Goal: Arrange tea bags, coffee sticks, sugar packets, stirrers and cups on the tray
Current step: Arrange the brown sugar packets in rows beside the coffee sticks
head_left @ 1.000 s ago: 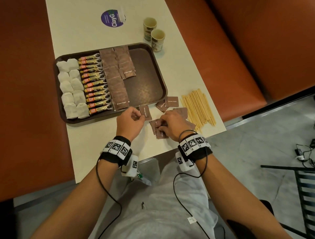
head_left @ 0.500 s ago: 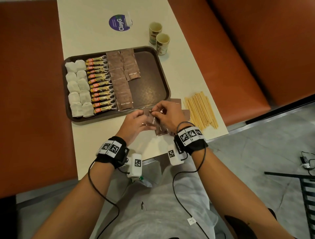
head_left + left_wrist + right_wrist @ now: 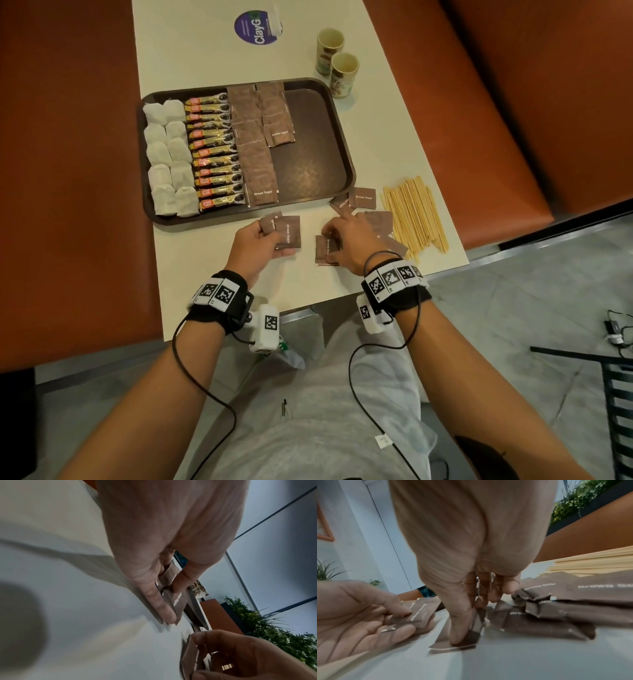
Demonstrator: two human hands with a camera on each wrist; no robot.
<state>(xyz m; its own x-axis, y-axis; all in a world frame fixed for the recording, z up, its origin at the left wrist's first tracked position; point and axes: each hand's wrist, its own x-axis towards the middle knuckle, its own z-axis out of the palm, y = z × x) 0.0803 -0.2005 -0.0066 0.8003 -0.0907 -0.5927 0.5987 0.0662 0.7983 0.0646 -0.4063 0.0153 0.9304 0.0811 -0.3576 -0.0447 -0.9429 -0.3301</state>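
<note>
A brown tray (image 3: 311, 161) holds white tea bags (image 3: 168, 154), coffee sticks (image 3: 214, 150) and two columns of brown sugar packets (image 3: 255, 144). Just below the tray's near rim, my left hand (image 3: 265, 236) holds a small stack of sugar packets (image 3: 286, 231), pinched between thumb and fingers (image 3: 164, 605). My right hand (image 3: 342, 234) pinches one sugar packet (image 3: 324, 250) lying on the table; its thumb (image 3: 458, 631) presses on that packet (image 3: 473, 637). More loose packets (image 3: 363, 198) lie beside the wooden stirrers (image 3: 414, 212). Two paper cups (image 3: 344, 77) stand beyond the tray.
The white table (image 3: 191, 58) is narrow, with orange benches (image 3: 68, 171) on both sides. A round purple sticker (image 3: 255, 29) sits at the far end. The table's near edge lies just behind my wrists. The tray's right half is bare.
Half a second ago my hands met over a packet. Now they are apart: the left keeps the packets, and the right has gone back down to a loose packet on the table.
</note>
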